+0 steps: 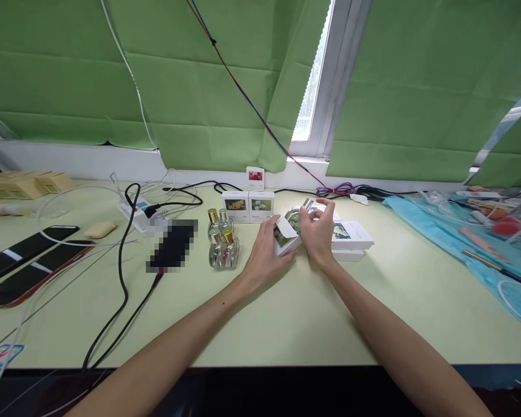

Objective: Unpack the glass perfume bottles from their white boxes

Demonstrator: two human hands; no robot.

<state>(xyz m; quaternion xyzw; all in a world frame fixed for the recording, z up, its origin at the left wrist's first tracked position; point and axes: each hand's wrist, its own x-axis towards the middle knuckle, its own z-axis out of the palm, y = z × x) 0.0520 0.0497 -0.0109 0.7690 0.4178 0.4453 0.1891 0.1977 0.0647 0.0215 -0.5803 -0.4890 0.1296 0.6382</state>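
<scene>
My left hand [264, 252] is wrapped round a small white box [287, 236] with a picture on its side, its flap up and the box tilted. My right hand [319, 229] pinches a glass bottle with a silver cap [307, 204], just to the right of the box's top. Behind and right of my right hand lie white picture boxes [351, 233], stacked on one another. Left of my left hand stand several glass bottles [223, 240] with gold and silver caps. Two white boxes [249, 207] stand upright side by side behind, and a smaller one [256, 178] is farther back.
Black cables [124, 278] and a white power strip [134, 209] are on the left, near phones [30, 272] and a blurred dark object [173, 244]. Yellow boxes [26, 184] sit far left. Blue plastic [451, 231] with assorted items covers the table's right side.
</scene>
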